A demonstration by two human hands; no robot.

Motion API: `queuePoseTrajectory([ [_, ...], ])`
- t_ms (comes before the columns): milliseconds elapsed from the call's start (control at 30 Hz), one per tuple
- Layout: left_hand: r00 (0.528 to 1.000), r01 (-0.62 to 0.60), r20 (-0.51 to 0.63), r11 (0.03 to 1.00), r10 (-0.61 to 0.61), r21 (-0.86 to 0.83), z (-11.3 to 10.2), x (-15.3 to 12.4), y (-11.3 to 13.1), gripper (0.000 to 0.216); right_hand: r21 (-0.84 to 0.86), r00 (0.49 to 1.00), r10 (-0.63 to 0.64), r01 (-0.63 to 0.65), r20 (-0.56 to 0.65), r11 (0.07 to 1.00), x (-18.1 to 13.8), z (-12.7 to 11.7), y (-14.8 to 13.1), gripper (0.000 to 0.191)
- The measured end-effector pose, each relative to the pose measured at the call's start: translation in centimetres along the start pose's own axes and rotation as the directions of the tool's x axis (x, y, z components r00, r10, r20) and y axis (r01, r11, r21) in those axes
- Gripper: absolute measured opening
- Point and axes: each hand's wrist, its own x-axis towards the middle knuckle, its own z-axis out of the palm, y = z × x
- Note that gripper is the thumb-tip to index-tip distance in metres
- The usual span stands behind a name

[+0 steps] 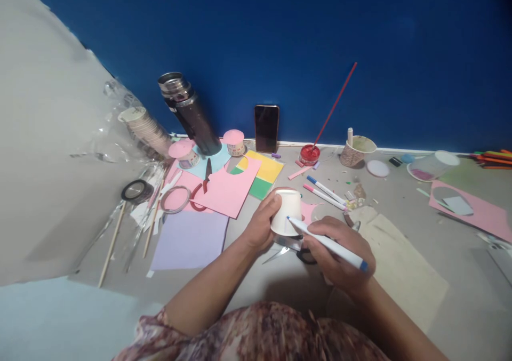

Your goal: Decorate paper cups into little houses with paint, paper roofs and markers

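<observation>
My left hand [261, 219] is closed around the side of a white paper cup [288, 207], which is held upside down above the table. A felt-tip marker [328, 243] with a white barrel and a blue end is gripped in my right hand [348, 249]. Its blue tip touches or nearly touches the cup's wall, where a faint line shows. Under the cup lies a pair of scissors [283, 251] with black handles, partly hidden by my hands. Beyond my right hand rest a blue marker [325, 189] and a pink marker [324, 196].
A dark flask [196, 118] and a stack of paper cups [146, 129] stand at the back left. A phone [266, 128] leans against the blue wall. Pink paper [230, 190], purple paper [190, 239] and red-handled scissors [206, 182] lie leftward; a red pot [309, 155] holds a stick.
</observation>
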Motion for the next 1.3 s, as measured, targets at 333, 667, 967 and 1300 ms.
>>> queuePoseTrajectory([
  [333,1.000,-0.010,0.005,1.000,0.010,-0.008,0.07,-0.01,0.06,0.065,-0.019,0.998,0.062,-0.062,-0.011,0.998,-0.03,-0.07,-0.17,0.011],
  [667,1.000,0.003,0.008,0.999,-0.002,-0.052,0.06,-0.02,0.01,0.069,-0.050,0.997,0.071,-0.071,0.002,0.996,0.21,-0.52,-0.31,0.016],
  [967,0.999,0.023,0.031,0.999,-0.022,-0.046,0.18,-0.13,-0.09,0.067,-0.014,0.997,0.072,-0.072,-0.009,0.997,0.02,-0.30,-0.30,0.012],
  [1300,1.000,0.026,0.010,0.993,-0.025,-0.114,0.37,-0.23,0.03,0.063,-0.045,0.994,0.106,-0.107,-0.026,0.993,-0.25,-0.19,-0.19,0.018],
])
